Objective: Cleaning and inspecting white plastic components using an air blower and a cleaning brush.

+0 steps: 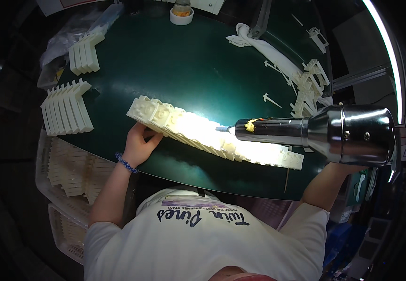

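Note:
A long row of cream plastic moulded parts [198, 133] lies across the dark green table [175, 70], brightly lit in its middle. My left hand [139, 145] presses against the row's left end, fingers curled on the near edge. A shiny metal dispensing gun [325, 132] points left from the right side, its thin nozzle tip touching the row's middle, with a yellow blob on its barrel. My right hand is hidden behind the gun's wide body; only the forearm [322, 187] shows under it.
Two stacks of cream plastic parts [67, 110] [85, 54] stand at the table's left. Loose white plastic sprues [306, 84] and a white cloth [259, 42] lie at the back right. A small jar [181, 11] sits at the far edge. Crates of parts [69, 173] stand lower left.

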`<state>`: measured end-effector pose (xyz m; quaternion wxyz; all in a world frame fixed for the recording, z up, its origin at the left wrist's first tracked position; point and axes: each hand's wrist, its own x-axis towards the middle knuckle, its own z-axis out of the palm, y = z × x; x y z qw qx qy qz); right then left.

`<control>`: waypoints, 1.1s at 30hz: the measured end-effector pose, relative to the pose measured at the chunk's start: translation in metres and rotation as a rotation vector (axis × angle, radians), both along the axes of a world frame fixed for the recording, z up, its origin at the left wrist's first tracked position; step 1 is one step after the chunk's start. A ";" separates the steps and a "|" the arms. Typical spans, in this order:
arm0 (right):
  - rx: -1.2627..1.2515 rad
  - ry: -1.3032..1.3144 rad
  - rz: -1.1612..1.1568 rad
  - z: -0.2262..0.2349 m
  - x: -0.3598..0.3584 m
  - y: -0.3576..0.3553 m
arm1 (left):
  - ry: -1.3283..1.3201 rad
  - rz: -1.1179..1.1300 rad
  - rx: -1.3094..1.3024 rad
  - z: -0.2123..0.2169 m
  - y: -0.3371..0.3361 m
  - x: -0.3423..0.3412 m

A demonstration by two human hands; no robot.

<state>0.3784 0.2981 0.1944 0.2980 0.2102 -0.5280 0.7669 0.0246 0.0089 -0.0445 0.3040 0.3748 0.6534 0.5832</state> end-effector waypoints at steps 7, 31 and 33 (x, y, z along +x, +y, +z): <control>-0.097 -0.013 0.106 0.000 0.001 0.004 | -0.014 -0.014 -0.009 0.002 0.000 0.000; -0.087 -0.072 -0.220 0.001 0.008 -0.016 | 0.016 -0.015 0.029 -0.001 0.001 -0.001; -0.087 -0.074 -0.252 0.002 0.007 -0.018 | 0.014 -0.012 0.017 0.001 0.001 0.000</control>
